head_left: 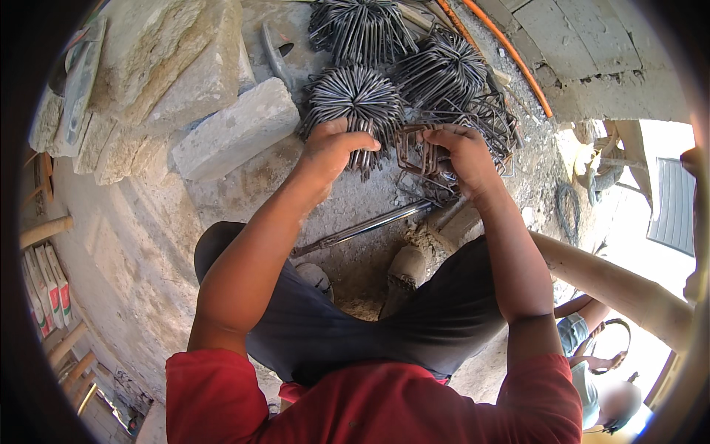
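Note:
Steel stirrups, bent from thin bar, are gathered into dark round bundles. My left hand (pixel 334 146) is closed at the near side of the closest bundle (pixel 355 90), thumb stretched across its bars; the other fingers are partly hidden. To its right, my right hand (pixel 463 154) pinches a few brownish rectangular stirrups (pixel 416 152) between thumb and fingers. Loose stirrups (pixel 492 118) lie tangled just beyond that hand. Two more bundles stand farther off, one stirrup bundle (pixel 361 31) at the top and another stirrup bundle (pixel 445 68) to the right.
A long metal bar (pixel 377 224) lies across the ground before my feet. Pale stone blocks (pixel 237 129) are stacked on the left. An orange pipe (pixel 514 55) runs at the upper right, and a wooden pole (pixel 614 285) slants at right. Another person (pixel 592 377) is at lower right.

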### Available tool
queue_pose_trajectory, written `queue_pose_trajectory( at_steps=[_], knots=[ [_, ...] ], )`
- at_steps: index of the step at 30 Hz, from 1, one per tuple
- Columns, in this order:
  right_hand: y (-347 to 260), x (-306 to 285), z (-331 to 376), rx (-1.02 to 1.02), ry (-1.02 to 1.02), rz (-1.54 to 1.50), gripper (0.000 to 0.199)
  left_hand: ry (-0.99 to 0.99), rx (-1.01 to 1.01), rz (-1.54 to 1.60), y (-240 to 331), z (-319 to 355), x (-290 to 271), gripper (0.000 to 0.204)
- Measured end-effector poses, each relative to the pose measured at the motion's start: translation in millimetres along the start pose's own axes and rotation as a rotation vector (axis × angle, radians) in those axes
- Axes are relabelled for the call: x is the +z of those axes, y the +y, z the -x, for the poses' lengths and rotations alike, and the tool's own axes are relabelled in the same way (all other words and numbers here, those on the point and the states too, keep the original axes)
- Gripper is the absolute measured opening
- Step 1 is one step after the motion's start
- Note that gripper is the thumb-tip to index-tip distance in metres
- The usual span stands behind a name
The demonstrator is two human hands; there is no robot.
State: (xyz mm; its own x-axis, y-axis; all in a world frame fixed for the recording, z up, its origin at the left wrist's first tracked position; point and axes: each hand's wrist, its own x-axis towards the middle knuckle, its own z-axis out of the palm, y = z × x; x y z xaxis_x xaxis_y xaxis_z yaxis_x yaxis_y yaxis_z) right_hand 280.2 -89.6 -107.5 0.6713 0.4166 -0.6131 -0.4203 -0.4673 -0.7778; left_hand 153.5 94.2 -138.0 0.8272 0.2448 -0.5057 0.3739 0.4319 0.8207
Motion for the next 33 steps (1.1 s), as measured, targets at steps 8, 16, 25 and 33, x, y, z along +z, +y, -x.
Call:
queue_pose_trajectory(
  at_steps=[8,16,25,33],
  knots=[
    [-2,3,3,-0.037,0.018,-0.084,0.019,0.028,-0.040,-0.012,-5,-3,-2,0.015],
    [0,6,6,-0.034,-0.151,-0.007,0.019,-0.105,-0.086,-0.067,-14,-1,9,0.018],
    [3,12,12,-0.072,-0.252,-0.078,0.014,-0.194,-0.022,-0.006,-15,4,17,0.027],
    [4,10,13,-0.089,-0.222,0.011,0.015,-0.260,-0.029,-0.026,-17,4,14,0.031]
  ],
)
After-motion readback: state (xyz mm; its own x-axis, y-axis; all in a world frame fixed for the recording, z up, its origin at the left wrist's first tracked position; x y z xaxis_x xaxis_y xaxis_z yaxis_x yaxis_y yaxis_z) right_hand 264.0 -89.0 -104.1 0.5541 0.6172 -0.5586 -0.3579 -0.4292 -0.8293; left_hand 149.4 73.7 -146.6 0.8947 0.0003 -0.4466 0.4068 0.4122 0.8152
